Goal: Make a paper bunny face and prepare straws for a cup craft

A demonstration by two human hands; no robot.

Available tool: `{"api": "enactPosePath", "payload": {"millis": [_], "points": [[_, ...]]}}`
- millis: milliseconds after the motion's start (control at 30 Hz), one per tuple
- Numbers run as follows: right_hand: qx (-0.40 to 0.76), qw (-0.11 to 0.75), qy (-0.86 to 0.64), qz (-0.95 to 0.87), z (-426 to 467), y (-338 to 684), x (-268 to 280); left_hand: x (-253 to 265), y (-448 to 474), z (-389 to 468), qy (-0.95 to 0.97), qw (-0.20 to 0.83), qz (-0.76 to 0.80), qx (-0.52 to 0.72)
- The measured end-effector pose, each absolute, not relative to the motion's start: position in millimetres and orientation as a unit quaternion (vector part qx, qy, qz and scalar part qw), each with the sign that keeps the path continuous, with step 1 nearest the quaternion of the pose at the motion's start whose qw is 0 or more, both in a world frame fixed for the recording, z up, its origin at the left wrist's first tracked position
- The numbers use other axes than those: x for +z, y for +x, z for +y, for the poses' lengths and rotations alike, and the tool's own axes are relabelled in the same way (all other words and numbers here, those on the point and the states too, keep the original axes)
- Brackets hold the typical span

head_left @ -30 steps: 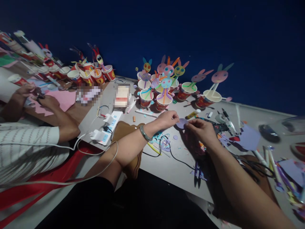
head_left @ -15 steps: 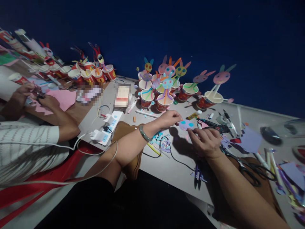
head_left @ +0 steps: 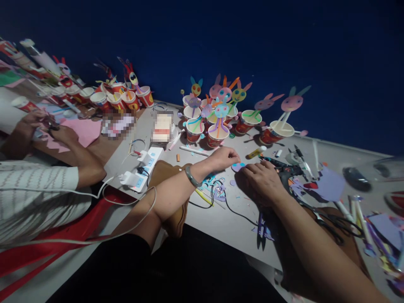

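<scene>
Left hand (head_left: pixel 223 158), banded at the wrist: thumb and fingertips drawn together at the far left edge of a lilac paper disc (head_left: pixel 236 168); whether anything is pinched, cannot tell. Right hand (head_left: pixel 265 179), palm down, fingers bent over the disc's right side; its grip is hidden. Disc bears blue spots, sits between both hands, above or on table (head_left: pixel 217 223), unclear which. Glue stick (head_left: pixel 256 152) just beyond. Rabbit-topped cups (head_left: pixel 217 136) farther off. Power strip (head_left: pixel 145 166) left; co-worker's pink paper (head_left: pixel 80 132) far left.
</scene>
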State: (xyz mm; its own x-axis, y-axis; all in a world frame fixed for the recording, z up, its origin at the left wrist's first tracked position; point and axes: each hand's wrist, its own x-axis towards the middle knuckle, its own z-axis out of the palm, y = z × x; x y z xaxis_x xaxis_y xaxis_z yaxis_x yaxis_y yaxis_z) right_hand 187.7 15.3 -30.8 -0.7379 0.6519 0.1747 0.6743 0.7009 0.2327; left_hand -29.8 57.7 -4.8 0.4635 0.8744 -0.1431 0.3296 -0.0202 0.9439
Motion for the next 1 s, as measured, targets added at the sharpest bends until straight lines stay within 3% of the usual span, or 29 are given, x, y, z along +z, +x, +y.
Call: {"api": "enactPosePath", "payload": {"millis": [100, 267, 400, 500, 1000], "points": [[-0.064, 0.062, -0.404, -0.911, 14, 190, -30, 0, -30, 56, 0.662, 0.55, 0.441, 0.253], [0.051, 0.194, -0.507, -0.838, 6, 191, -24, 8, -31, 53, 0.652, 0.583, 0.423, 0.237], [0.313, 0.311, -0.594, -0.672, -2, 181, -12, 5, -31, 54, 0.656, 0.599, 0.393, 0.236], [0.457, 0.333, -0.611, -0.554, -4, 169, -5, 0, -29, 55, 0.673, 0.585, 0.391, 0.23], [0.527, 0.382, -0.604, -0.461, -4, 149, -12, -1, -27, 55, 0.717, 0.519, 0.419, 0.202]]}}
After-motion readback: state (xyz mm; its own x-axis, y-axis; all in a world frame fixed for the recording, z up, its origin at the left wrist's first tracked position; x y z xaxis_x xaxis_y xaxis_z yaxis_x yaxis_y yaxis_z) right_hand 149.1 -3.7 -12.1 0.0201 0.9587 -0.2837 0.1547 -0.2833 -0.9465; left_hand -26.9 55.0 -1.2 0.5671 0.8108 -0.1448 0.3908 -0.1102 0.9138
